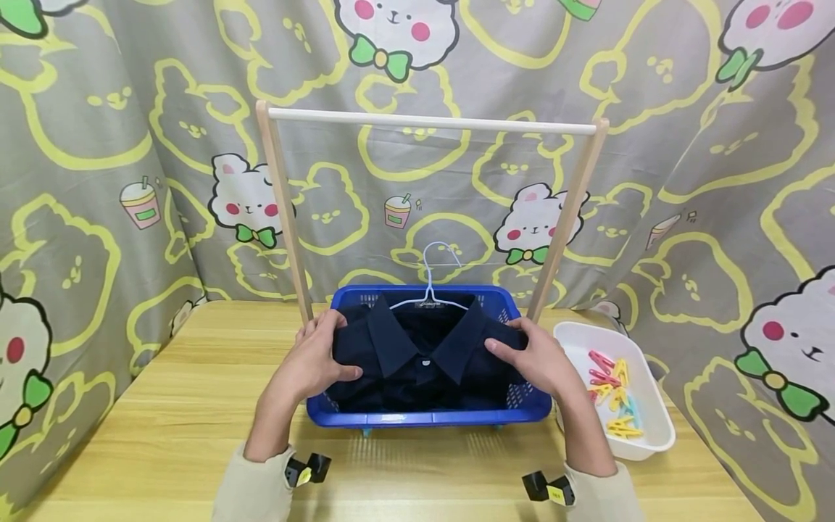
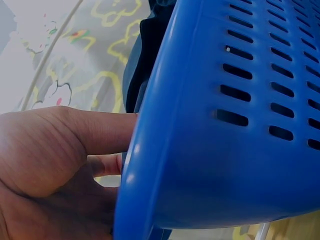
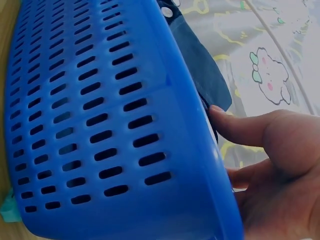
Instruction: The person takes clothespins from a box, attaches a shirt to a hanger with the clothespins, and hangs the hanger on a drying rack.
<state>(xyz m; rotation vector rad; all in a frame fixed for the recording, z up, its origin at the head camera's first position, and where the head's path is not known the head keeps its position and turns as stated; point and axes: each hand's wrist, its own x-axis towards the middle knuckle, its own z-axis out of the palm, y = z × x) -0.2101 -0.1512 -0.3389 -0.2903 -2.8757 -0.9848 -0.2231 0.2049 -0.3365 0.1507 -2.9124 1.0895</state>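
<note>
A dark navy collared shirt [image 1: 424,388] lies in a blue plastic basket [image 1: 427,418], its collar facing up and a white button at the neck. Out of the collar rises the hook of a pale wire hanger [image 1: 428,279]. My left hand [image 1: 306,362] holds the shirt at its left-side shoulder, thumb across the front. At the opposite shoulder, my right hand [image 1: 538,355] holds it the same way. Both wrist views show the basket's slotted wall [image 2: 190,150] hiding part of the fingers; in the right one, the thumb [image 3: 225,122] touches the dark cloth.
Behind the basket stands a rack with wooden posts and a white crossbar [image 1: 430,122]. To the right, a white tray [image 1: 662,428] contains several red, yellow and blue clothes pegs [image 1: 616,384]. A patterned curtain [image 1: 417,196] surrounds the wooden table [image 1: 196,406].
</note>
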